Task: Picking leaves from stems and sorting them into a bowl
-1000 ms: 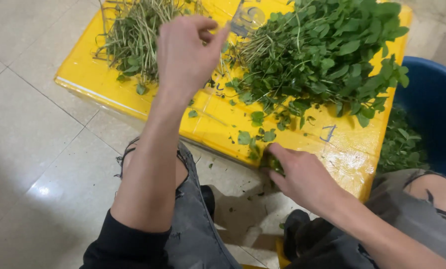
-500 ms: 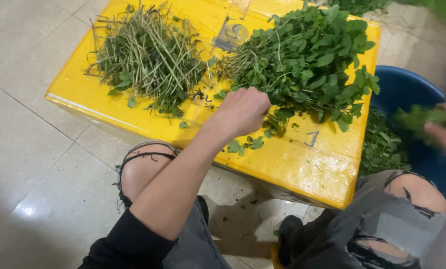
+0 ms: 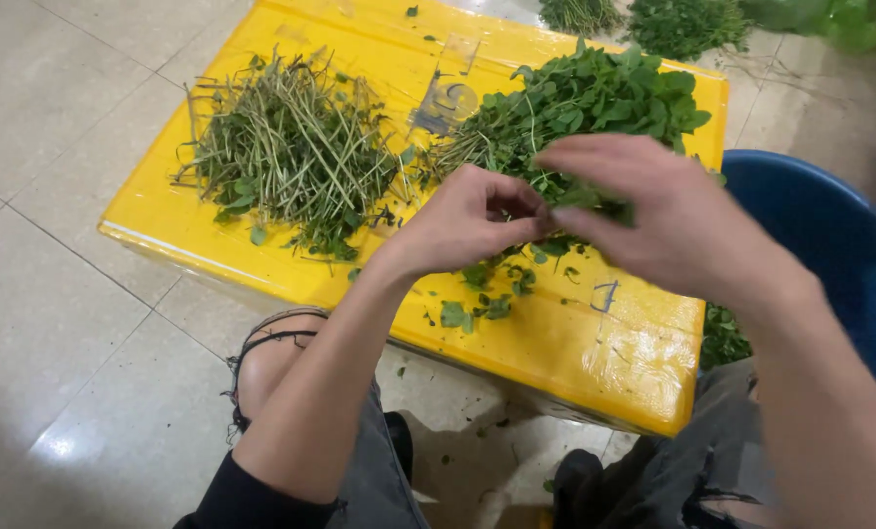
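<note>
My left hand (image 3: 467, 223) and my right hand (image 3: 663, 216) meet above the yellow box lid (image 3: 555, 343), fingertips pinched together on a leafy green sprig (image 3: 580, 196). Behind the hands lies a pile of leafy green herbs (image 3: 594, 98) on the right half of the lid. A pile of stripped green stems (image 3: 286, 152) lies on the left half. Loose leaves (image 3: 477, 309) are scattered on the lid below my left hand.
A blue plastic tub (image 3: 829, 245) with picked leaves stands on the tiled floor at the right of the lid. More herb bunches (image 3: 678, 22) lie on the floor beyond it. My knees in torn dark trousers (image 3: 281, 362) are at the lid's near edge.
My right hand came back from the blue tub to the middle. My left hand rose from the lid, and both now pinch one sprig. The view has shifted slightly.
</note>
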